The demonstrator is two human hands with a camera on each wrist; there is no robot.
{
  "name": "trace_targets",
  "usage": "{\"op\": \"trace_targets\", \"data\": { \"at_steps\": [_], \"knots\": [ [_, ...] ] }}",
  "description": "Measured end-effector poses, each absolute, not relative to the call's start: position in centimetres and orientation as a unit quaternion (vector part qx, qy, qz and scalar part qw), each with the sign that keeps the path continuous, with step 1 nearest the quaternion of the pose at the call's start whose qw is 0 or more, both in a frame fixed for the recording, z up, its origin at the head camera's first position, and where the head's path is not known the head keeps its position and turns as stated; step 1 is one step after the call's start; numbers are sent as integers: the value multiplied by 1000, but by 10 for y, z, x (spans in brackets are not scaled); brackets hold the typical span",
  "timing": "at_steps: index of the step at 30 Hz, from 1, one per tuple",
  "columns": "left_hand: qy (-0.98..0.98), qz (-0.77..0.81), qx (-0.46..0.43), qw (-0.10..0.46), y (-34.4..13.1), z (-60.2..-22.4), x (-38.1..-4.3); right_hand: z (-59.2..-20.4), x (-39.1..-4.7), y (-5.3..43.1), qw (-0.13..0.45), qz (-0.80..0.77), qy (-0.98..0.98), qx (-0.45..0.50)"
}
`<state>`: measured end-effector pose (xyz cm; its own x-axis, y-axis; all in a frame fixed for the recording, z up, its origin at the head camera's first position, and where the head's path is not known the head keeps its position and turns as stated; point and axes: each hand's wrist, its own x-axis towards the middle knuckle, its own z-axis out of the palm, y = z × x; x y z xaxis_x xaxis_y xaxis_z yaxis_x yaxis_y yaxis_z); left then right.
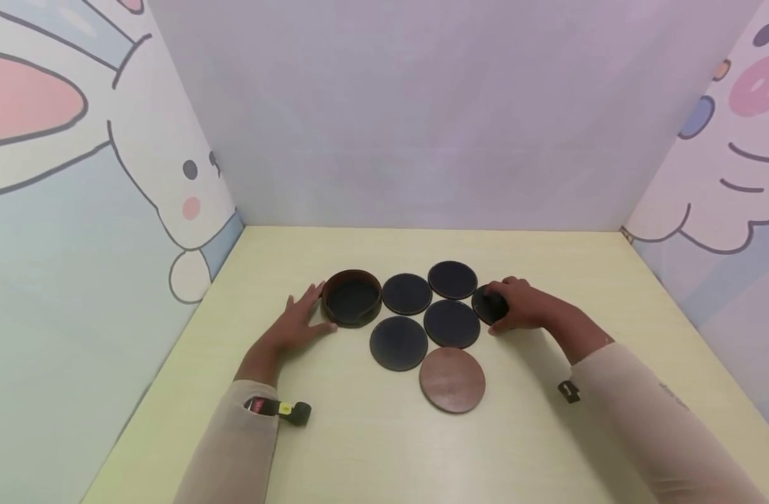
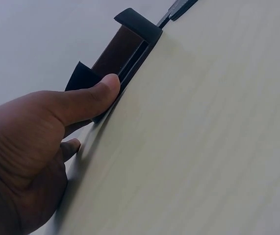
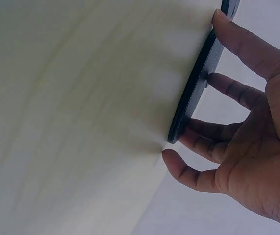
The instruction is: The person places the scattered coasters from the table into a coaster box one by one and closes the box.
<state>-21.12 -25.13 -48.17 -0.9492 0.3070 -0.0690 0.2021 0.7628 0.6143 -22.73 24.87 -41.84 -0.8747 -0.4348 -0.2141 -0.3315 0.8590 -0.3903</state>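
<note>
A round coaster holder (image 1: 353, 323), dark with a brown inner wall and a cut-out in its side, stands at the left of the group. My left hand (image 1: 294, 324) grips its left side, the thumb (image 2: 93, 100) against the wall in the left wrist view. Over a black round coaster (image 1: 483, 308) at the right end arches my right hand (image 1: 518, 304). Its thumb and fingers hold that coaster by the edge; the right wrist view shows the coaster's rim (image 3: 193, 93) on the table. Part of this coaster is hidden under the hand.
Between the hands lie several black coasters, among them a back one (image 1: 453, 279) and a front one (image 1: 399, 343). Nearest me is a brown coaster (image 1: 452, 379). The pale table (image 1: 359, 448) meets a plain back wall (image 1: 422, 126) and cartoon-printed side walls.
</note>
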Motion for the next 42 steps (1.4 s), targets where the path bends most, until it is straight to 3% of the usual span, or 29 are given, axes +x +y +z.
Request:
{"op": "trace_targets", "data": {
  "at_steps": [23, 42],
  "knots": [
    [931, 331, 131, 82, -252, -483, -210, -424, -228, 260, 109, -185, 951, -221],
    [937, 316, 122, 87, -251, -483, -207, -430, -235, 269, 114, -202, 946, -228]
  ]
}}
